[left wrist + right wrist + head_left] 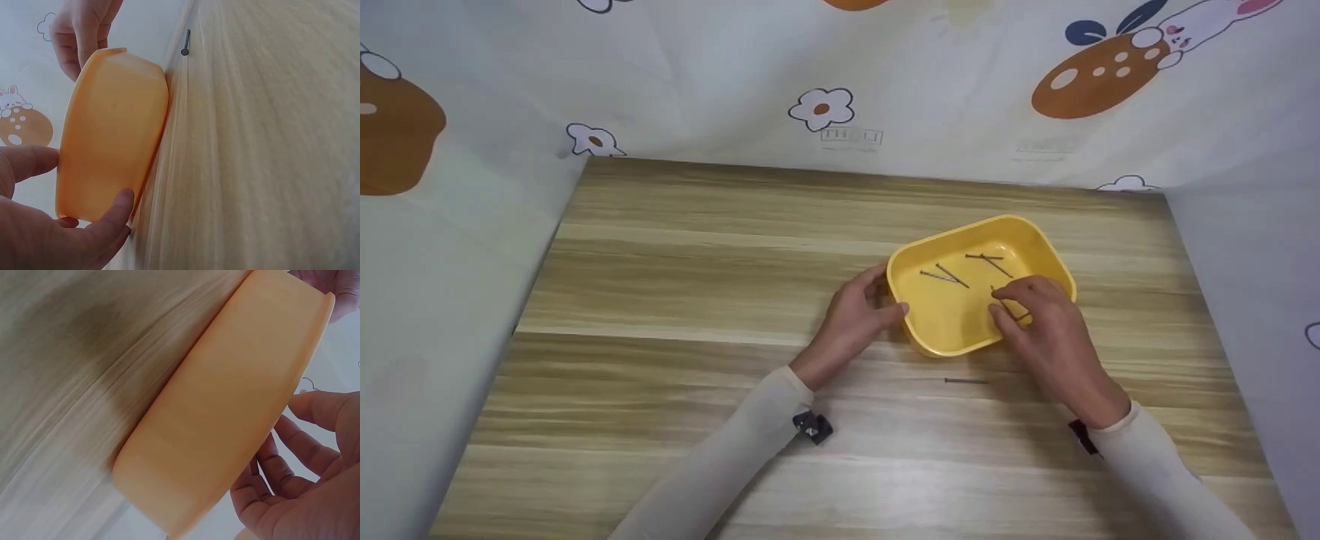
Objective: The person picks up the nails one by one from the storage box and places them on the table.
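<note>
Left hand (pixel 855 307) is gripped on the yellow plastic tub (pixel 949 319) at 9 o'clock, presumably to steady it; right hand (pixel 1054 337) is held over the 4 o'clock rim at an inner nail (pixel 1006 303), pinched or not can't be told. Nail pairs (pixel 984 257) are contained at 10 and 12; a loose nail (pixel 966 381) is seen outside on the woodgrain tabletop (pixel 697 300) at 6.

High above the grip, the head view peered forward and down into the yellow, rounded-rectangular plastic tub (pixel 949 315); low, close behind the bare left hand (pixel 851 319) and bare right hand (pixel 1054 341), tipped wrist views faced its outer wall (pixel 112 135), sharing tub and both hands!
</note>
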`<state>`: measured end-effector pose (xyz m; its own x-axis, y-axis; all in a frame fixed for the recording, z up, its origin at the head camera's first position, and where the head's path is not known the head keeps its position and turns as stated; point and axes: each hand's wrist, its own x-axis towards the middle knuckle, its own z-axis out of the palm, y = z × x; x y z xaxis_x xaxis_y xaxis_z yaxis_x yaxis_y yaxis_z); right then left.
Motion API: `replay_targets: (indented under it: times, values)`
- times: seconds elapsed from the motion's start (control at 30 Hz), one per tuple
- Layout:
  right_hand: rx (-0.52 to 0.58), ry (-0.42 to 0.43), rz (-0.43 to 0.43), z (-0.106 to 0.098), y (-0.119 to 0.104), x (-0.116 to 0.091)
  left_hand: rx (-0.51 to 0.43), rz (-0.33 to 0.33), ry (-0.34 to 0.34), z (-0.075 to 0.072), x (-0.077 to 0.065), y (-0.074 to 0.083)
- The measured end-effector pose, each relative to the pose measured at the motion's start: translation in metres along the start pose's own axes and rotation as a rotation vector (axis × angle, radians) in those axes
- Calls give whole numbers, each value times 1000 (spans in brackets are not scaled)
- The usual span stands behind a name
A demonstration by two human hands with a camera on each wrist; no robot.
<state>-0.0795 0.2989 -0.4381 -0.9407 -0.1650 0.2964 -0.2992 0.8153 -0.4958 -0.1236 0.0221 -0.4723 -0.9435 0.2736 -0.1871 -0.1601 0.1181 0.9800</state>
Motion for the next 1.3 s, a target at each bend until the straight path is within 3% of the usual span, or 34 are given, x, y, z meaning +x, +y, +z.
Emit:
replay_targets:
  times: [0.77, 1.3]
  values:
    - [-24, -141, 15, 18, 14, 28, 38, 2, 8, -1, -1, 1]
    - [-43, -203, -17, 24, 16, 47, -15, 35, -5, 0, 0, -1]
